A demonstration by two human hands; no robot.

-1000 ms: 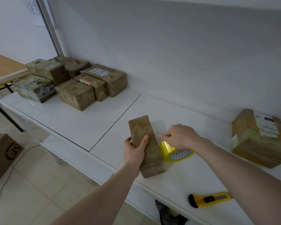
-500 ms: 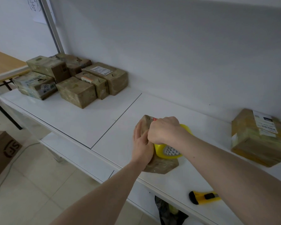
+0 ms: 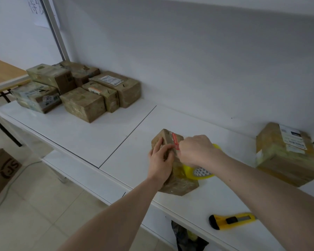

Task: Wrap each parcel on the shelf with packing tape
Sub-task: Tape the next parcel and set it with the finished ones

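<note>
Two hands meet: left hand (image 3: 160, 161) presses parcel (image 3: 178, 180) near shelf (image 3: 98, 134) edge; right hand (image 3: 195, 150) grips tape (image 3: 200, 172).

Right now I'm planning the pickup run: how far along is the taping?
Done, apparently: six glossy parcels stacked at left. In hand: the left hand steadies a small parcel while the right hand holds the tape roll against it. Left: possibly the labelled parcel at right; can't tell.
</note>
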